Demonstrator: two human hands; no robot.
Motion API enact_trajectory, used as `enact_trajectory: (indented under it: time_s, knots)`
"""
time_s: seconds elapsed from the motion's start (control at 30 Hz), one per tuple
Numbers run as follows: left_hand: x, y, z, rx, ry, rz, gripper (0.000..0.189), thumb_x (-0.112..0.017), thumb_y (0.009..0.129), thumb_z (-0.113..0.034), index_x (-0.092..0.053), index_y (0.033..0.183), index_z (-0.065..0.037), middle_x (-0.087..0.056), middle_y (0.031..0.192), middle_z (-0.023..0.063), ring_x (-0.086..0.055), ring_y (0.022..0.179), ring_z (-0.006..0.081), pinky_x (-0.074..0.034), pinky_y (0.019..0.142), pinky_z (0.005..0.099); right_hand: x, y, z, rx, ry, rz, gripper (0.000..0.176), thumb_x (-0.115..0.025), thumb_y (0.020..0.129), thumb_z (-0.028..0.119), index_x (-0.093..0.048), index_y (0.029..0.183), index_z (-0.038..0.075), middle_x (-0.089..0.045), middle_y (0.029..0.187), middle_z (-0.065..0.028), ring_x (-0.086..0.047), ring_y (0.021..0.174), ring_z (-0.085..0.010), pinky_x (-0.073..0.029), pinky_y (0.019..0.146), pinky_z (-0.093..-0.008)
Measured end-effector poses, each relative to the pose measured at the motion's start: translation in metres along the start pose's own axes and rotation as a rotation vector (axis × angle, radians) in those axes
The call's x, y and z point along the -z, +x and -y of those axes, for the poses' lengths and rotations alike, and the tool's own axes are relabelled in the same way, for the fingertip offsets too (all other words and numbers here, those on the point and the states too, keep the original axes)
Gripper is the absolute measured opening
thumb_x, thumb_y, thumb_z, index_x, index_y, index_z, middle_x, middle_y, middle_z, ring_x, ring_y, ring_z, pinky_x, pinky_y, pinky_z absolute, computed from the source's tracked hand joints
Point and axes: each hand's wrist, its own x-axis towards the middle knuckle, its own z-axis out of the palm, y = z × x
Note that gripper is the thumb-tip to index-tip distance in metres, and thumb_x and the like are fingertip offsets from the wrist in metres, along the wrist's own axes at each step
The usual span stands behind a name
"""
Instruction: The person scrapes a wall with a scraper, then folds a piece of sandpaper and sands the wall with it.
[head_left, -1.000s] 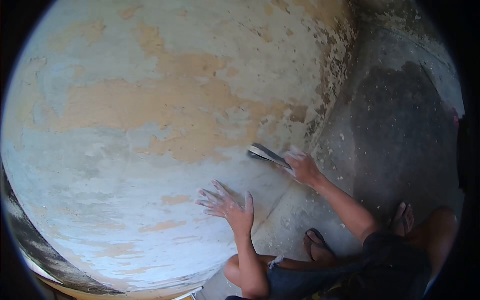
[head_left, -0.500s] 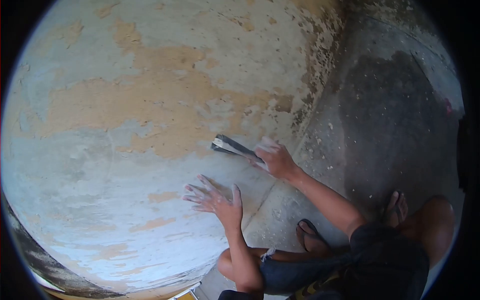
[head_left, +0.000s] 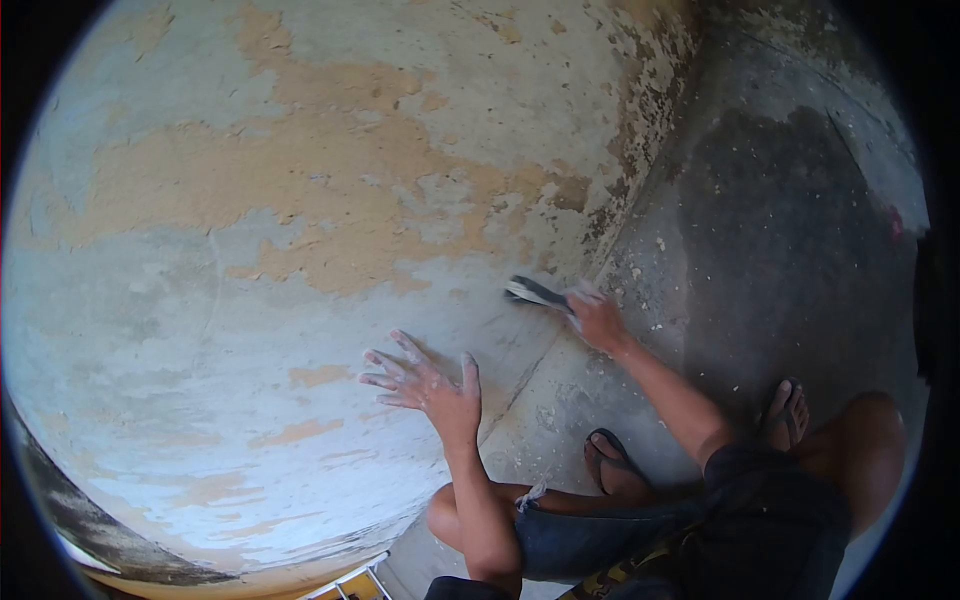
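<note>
head view: a big pale wall (head_left: 150,290) fills most of what's in front of me, blue-white low down and greyer above, with ragged tan patches (head_left: 330,180) spread across its middle and smaller ones below. toward the floor corner it turns brown and flaky. the grey floor (head_left: 650,260) is peppered with light specks and carries one broad dark patch (head_left: 790,230). the left hand (head_left: 430,388), dusted white, is spread at the wall, fingers apart, nothing in its grasp. the right hand (head_left: 598,322) is closed round a dark-handled tool (head_left: 538,292), its pale-and-dark end over the wall near the floor edge; it's blurred, so i can't tell if it touches. sandalled feet (head_left: 620,472) rest on the floor.
</note>
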Motion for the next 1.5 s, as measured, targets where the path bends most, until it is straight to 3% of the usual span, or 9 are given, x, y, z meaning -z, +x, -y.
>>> enact_trajectory:
  time_s: [0.23, 0.33, 0.5, 0.7, 0.9, 1.0, 1.17, 1.33, 1.5]
  knots:
    - [0.001, -0.001, 0.0, -0.003, 0.002, 0.035, 0.105, -0.072, 0.075, -0.04, -0.012, 0.158, -0.021, 0.01, 0.161, 0.0246, 0.019, 0.142, 0.0548, 0.003, 0.106, 0.0748, 0.007, 0.01, 0.004, 0.065, -0.07, 0.007, 0.021, -0.069, 0.082, 0.017, -0.059, 0.098, 0.007, -0.066, 0.099, -0.0126, -0.063, 0.1, -0.0361, -0.053, 0.078, -0.0451]
    - [0.002, -0.001, -0.002, -0.012, 0.017, -0.006, 0.104, -0.072, 0.075, -0.04, -0.012, 0.158, -0.022, 0.01, 0.161, 0.0243, 0.018, 0.142, 0.0547, 0.003, 0.106, 0.0748, 0.014, 0.011, 0.0, -0.024, -0.008, 0.141, 0.022, -0.068, 0.082, 0.017, -0.06, 0.101, 0.008, -0.065, 0.096, -0.0126, -0.063, 0.098, -0.0358, -0.054, 0.077, -0.0455]
    - [0.006, -0.002, -0.001, 0.014, -0.018, 0.04, 0.104, -0.071, 0.076, -0.04, -0.011, 0.158, -0.022, 0.01, 0.162, 0.023, 0.018, 0.143, 0.0532, 0.005, 0.106, 0.0744, -0.007, -0.017, -0.033, 0.058, -0.145, 0.006, 0.02, -0.068, 0.081, 0.014, -0.058, 0.098, 0.009, -0.062, 0.09, -0.0136, -0.062, 0.092, -0.0364, -0.052, 0.073, -0.0466]
    - [0.003, -0.003, 0.001, -0.004, 0.02, 0.008, 0.105, -0.072, 0.074, -0.038, -0.012, 0.158, -0.021, 0.009, 0.162, 0.0226, 0.016, 0.144, 0.0522, 0.004, 0.106, 0.0746, 0.012, 0.023, 0.008, 0.008, -0.04, 0.063, 0.024, -0.07, 0.078, 0.014, -0.061, 0.1, 0.008, -0.064, 0.091, -0.0133, -0.063, 0.094, -0.0351, -0.053, 0.072, -0.0464]
    - [0.007, -0.002, 0.001, 0.013, 0.031, 0.054, 0.104, -0.071, 0.075, -0.038, -0.012, 0.158, -0.02, 0.008, 0.162, 0.022, 0.016, 0.144, 0.0521, 0.004, 0.107, 0.0737, -0.011, -0.015, -0.023, 0.039, -0.084, -0.053, 0.024, -0.071, 0.078, 0.015, -0.06, 0.098, 0.008, -0.063, 0.091, -0.0122, -0.063, 0.093, -0.0351, -0.053, 0.071, -0.0465]
    - [0.003, -0.005, 0.003, -0.046, 0.039, -0.004, 0.103, -0.071, 0.075, -0.038, -0.013, 0.158, -0.02, 0.007, 0.162, 0.0222, 0.016, 0.144, 0.0516, 0.004, 0.106, 0.0742, 0.007, 0.026, 0.018, 0.064, -0.015, 0.002, 0.023, -0.071, 0.079, 0.016, -0.061, 0.098, 0.009, -0.064, 0.092, -0.0125, -0.063, 0.092, -0.0351, -0.054, 0.072, -0.0461]
    - [0.005, -0.005, 0.0, -0.003, 0.005, 0.01, 0.103, -0.071, 0.076, -0.04, -0.013, 0.158, -0.02, 0.008, 0.162, 0.0217, 0.016, 0.144, 0.0511, 0.004, 0.107, 0.0741, -0.004, -0.014, -0.024, 0.081, -0.107, -0.043, 0.021, -0.07, 0.08, 0.017, -0.06, 0.097, 0.009, -0.063, 0.09, -0.0129, -0.063, 0.09, -0.0356, -0.053, 0.071, -0.0465]
    - [0.005, -0.008, 0.005, 0.0, 0.049, 0.054, 0.104, -0.071, 0.075, -0.04, -0.012, 0.158, -0.021, 0.009, 0.162, 0.0217, 0.017, 0.144, 0.051, 0.005, 0.106, 0.0744, 0.004, 0.004, 0.005, -0.031, -0.085, 0.072, 0.02, -0.069, 0.081, 0.016, -0.059, 0.096, 0.008, -0.063, 0.091, -0.0126, -0.062, 0.09, -0.0353, -0.052, 0.071, -0.0459]
    - [0.005, -0.003, 0.001, -0.006, 0.028, 0.032, 0.105, -0.072, 0.074, -0.039, -0.011, 0.158, -0.02, 0.009, 0.162, 0.0229, 0.017, 0.144, 0.0516, 0.005, 0.106, 0.0751, 0.004, 0.022, 0.003, 0.045, -0.022, -0.019, 0.02, -0.069, 0.082, 0.019, -0.06, 0.097, 0.008, -0.062, 0.09, -0.0145, -0.061, 0.089, -0.0363, -0.052, 0.07, -0.0457]
